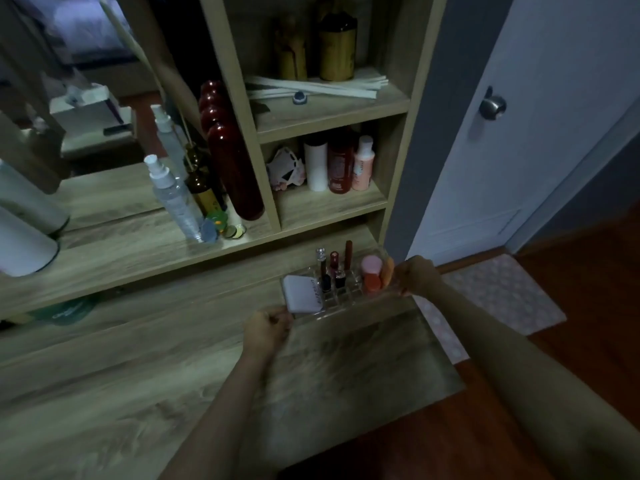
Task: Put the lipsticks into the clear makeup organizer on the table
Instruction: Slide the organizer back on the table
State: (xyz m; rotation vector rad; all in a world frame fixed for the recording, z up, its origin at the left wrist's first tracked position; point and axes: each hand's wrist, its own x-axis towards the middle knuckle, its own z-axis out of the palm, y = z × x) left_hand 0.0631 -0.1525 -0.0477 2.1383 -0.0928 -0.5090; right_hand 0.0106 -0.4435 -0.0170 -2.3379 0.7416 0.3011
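Dimly lit, head view only. Left hand [268,329] curled shut on the near-left end of the clear makeup organizer [341,299]; right hand [415,275] closed on its far-right end. Organizer sits near the table's [121,375] right edge, below the shelves.

Risk: tilting or jerking it could topple the upright lipsticks [334,268], or tip it off the edge.

Contents: several lipsticks standing in the slots, white compact [301,294] at left, pink and orange sponges [372,271] at right.
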